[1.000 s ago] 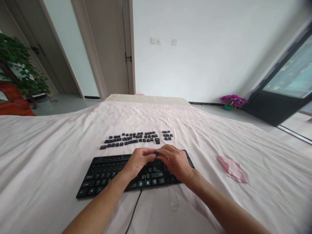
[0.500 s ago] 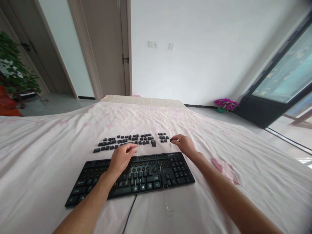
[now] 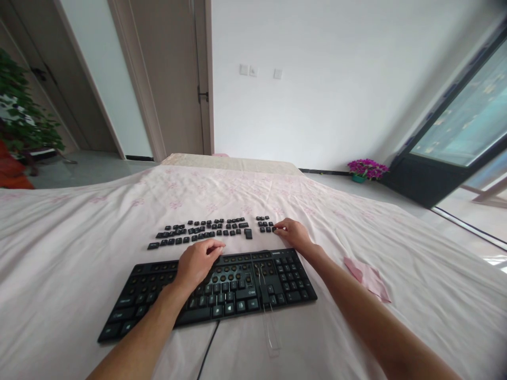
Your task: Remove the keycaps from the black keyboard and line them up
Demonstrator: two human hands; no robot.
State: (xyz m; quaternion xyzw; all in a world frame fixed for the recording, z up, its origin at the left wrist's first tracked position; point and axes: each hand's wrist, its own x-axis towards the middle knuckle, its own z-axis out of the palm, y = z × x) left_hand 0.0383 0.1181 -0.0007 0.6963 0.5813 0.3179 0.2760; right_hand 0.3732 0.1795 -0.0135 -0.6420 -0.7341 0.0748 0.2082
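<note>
A black keyboard (image 3: 289, 302) lies on the pale cloth, with many upper keys off and bare switch stems showing. Over its upper middle edge is my left hand (image 3: 200, 262), fingers closed together; whether anything is in them is hidden. My right hand (image 3: 295, 233) pinches a small black keycap (image 3: 274, 229) at the right end of the small keycap cluster, low at the cloth. Loose keycaps (image 3: 232, 233) stand in rows behind the keyboard, the small cluster (image 3: 262, 224) to their right. Across the keyboard's right part lies a wire keycap puller (image 3: 264, 291).
A pink cloth (image 3: 368, 279) lies right of my right forearm. The keyboard cable (image 3: 208, 348) runs toward me over the bedspread (image 3: 325, 338). Beyond are a door (image 3: 170, 79), a white wall (image 3: 317, 105), purple flowers in a pot (image 3: 367, 170) and a leafy plant (image 3: 24, 116).
My right hand has moved slightly left and down, bringing the keycap up to the small cluster. My left hand has dropped a little toward the keyboard. The view has shifted slightly.
</note>
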